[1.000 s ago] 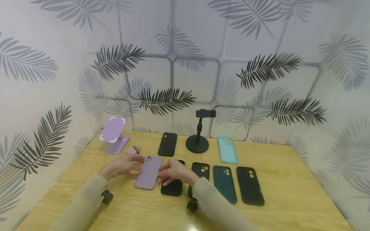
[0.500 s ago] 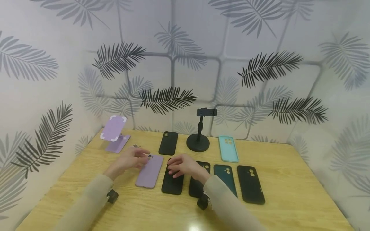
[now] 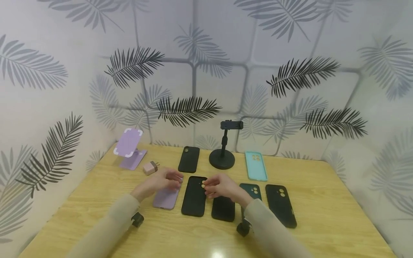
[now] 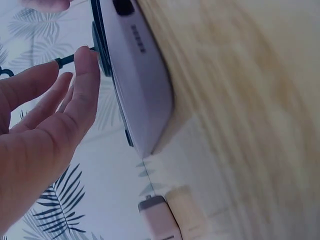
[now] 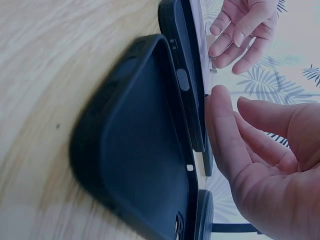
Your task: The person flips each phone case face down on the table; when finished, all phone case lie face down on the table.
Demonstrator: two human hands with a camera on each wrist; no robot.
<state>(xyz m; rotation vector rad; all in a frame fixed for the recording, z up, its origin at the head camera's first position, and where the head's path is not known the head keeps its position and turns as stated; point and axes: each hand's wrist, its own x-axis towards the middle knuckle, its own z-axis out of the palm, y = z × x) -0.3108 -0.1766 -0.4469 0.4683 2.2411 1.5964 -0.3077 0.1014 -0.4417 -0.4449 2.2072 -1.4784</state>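
Observation:
My left hand [image 3: 162, 182] hovers over the upper part of a lilac phone case [image 3: 166, 200], its fingers loosely bent and holding nothing. In the left wrist view the case [image 4: 140, 75] lies on the table beside the fingers. To its right lies a black phone case [image 3: 193, 197]. My right hand [image 3: 226, 188], also holding nothing, hangs between that case's camera holes and a second black case [image 3: 223, 211], whose top it hides. In the right wrist view, the raised rim and inner face of a black case [image 5: 145, 135] show below the hand [image 5: 270, 150].
A dark teal case [image 3: 256, 191], partly behind my right sleeve, and a black case [image 3: 280, 206] continue the row. Behind are a pink charger plug [image 3: 150, 167], a lilac stand [image 3: 128, 143], a black case [image 3: 189, 159], a black phone stand [image 3: 222, 159] and a turquoise case [image 3: 256, 166].
Both hands have moved rightward, the left from the lilac case's left edge to above it, the right from the first black case toward the second. The charger plug shows again. The cases stay put.

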